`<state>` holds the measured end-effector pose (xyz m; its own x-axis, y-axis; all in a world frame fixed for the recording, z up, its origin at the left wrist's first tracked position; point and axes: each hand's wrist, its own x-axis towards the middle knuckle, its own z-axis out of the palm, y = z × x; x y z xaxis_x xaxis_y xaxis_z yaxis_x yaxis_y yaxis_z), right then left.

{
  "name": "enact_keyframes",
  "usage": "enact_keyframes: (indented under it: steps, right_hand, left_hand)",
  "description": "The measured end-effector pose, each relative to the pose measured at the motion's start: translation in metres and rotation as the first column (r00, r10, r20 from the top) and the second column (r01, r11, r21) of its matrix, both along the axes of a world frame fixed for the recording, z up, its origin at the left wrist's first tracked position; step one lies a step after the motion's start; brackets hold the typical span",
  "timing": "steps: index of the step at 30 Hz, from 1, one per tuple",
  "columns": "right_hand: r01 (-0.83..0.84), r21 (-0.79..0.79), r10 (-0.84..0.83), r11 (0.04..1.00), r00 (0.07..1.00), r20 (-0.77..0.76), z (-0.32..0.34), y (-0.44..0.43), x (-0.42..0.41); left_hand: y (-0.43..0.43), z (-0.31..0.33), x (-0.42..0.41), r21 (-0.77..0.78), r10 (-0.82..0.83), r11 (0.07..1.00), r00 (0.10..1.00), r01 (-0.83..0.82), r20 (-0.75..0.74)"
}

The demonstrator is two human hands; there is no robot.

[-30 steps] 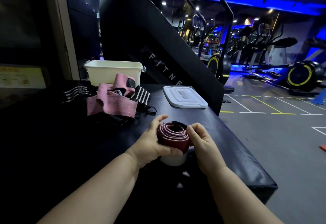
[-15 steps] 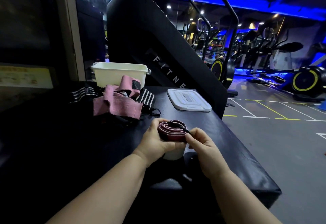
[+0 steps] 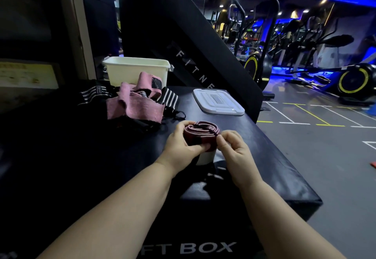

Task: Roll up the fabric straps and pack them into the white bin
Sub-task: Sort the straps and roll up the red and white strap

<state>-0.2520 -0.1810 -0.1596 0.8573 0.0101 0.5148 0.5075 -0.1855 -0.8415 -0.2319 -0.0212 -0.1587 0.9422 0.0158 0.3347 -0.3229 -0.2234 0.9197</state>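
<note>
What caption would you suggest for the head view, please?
Left hand and right hand hold a rolled strap; loose straps and white bin behind.

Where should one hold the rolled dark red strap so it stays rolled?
Probably around its curved outer wall, squeezing from both sides: the rolled strap is a loose spiral, open on top; left hand and right hand flank it so.

Count one rolled strap (image 3: pixel 200 134) and two hands on it: your left hand (image 3: pixel 181 146) and your right hand (image 3: pixel 234 150). Count one white bin (image 3: pixel 138 72) and one white lid (image 3: pixel 218 104), both on one black box (image 3: pixel 264 157). In the loose pile, note pink strap fabric (image 3: pixel 136 106) and two striped sections (image 3: pixel 93 93) (image 3: pixel 169 97). Overlapping folds prevent an exact strap count there. On the gym floor, count two yellow-rimmed wheels (image 3: pixel 253 68) (image 3: pixel 354 80).
</note>
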Motion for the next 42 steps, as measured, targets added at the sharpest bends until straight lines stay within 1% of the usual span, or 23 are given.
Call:
enact_keyframes:
  steps: [5,10,14,19,21,22,25,26,28,29,31,34,37,39,42]
  right_hand:
    - [0.007,-0.002,-0.007,1.000,0.999,0.039,0.001,0.002,-0.004]
    - [-0.017,0.018,0.015,1.000,0.996,0.084,-0.001,0.005,-0.006]
    - [0.041,-0.017,-0.039,0.999,0.990,0.135,-0.005,0.002,-0.003]
    - [0.075,0.018,-0.077,0.997,0.990,0.121,-0.003,0.000,-0.003]
    - [0.045,0.035,-0.049,0.998,0.994,0.098,-0.003,0.001,-0.004]
    - [0.010,0.015,-0.012,1.000,0.996,0.089,-0.004,0.002,-0.005]
    - [-0.003,-0.191,0.020,0.982,0.996,0.087,-0.007,0.009,-0.009]
    - [-0.021,-0.168,0.030,0.986,0.998,0.049,-0.007,0.010,-0.010]
    - [-0.045,-0.017,0.045,0.999,0.999,-0.010,-0.005,0.010,-0.010]
    - [-0.037,0.038,0.038,0.999,0.999,-0.015,-0.004,0.007,-0.009]
    - [-0.027,0.081,0.028,0.996,1.000,-0.004,-0.003,0.005,-0.008]
    - [-0.004,0.151,0.002,0.988,1.000,0.012,-0.004,0.003,-0.006]
    - [0.047,0.263,-0.031,0.964,0.997,-0.065,-0.004,-0.004,-0.001]
    - [0.031,0.277,0.005,0.960,0.992,-0.126,-0.003,-0.006,0.003]
    - [-0.058,0.275,0.110,0.960,0.978,-0.178,0.000,-0.005,0.004]
  left_hand:
    - [0.001,-0.002,-0.001,-0.016,0.043,0.999,0.999,-0.043,0.017]
    - [0.001,-0.003,-0.002,-0.058,-0.013,0.998,0.999,0.015,0.037]
    - [0.001,-0.003,0.000,-0.043,-0.017,0.999,0.998,0.020,0.068]
    - [0.004,-0.003,0.001,-0.010,-0.046,0.999,0.996,0.047,0.073]
    - [0.006,-0.004,0.003,0.003,-0.063,0.998,0.996,0.063,0.066]
    - [0.006,-0.004,0.005,0.008,-0.067,0.998,0.996,0.067,0.060]
    - [0.009,-0.004,0.009,0.047,-0.077,0.996,0.996,0.075,0.037]
    - [0.011,-0.003,0.009,0.083,-0.085,0.993,0.996,0.081,0.037]
    - [0.011,-0.001,0.009,0.130,-0.114,0.986,0.993,0.108,0.042]
    - [0.010,0.001,0.007,0.145,-0.124,0.983,0.991,0.116,0.044]
    - [0.009,0.003,0.005,0.143,-0.144,0.980,0.988,0.136,0.049]
    - [0.011,0.004,0.003,0.083,-0.200,0.977,0.979,0.197,0.027]
    - [0.015,0.003,0.001,0.017,-0.315,0.949,0.949,0.315,-0.014]
    - [0.017,0.002,0.001,-0.034,-0.372,0.928,0.928,0.371,-0.027]
    - [0.016,0.003,0.000,-0.096,-0.433,0.899,0.901,0.428,-0.039]
